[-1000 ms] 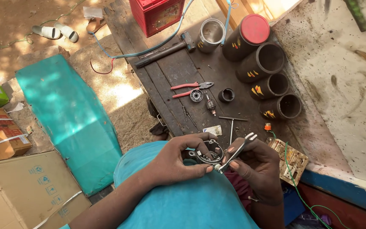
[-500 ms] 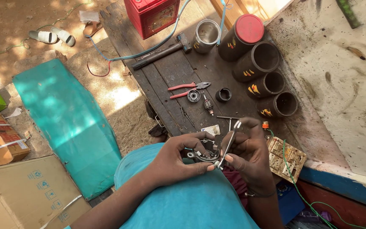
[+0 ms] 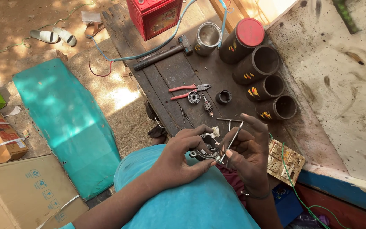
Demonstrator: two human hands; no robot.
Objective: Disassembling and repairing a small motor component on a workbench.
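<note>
My left hand wraps the small round motor part in my lap, fingers curled under it, thumb pressed on its rim. My right hand pinches the thin metal tool between thumb and forefinger; its tip sits at the part's edge, the other fingers loosely spread.

Judgement: best to keep the left grip firm and the part level, and to work the tool with small, straight pressure so the tip does not skip off.

Count on the dark wooden bench: one pair of red-handled pliers, one hammer, one bearing, one small armature, one black ring. Black tubes: four, one red-capped. One steel cup. One red battery.
</note>
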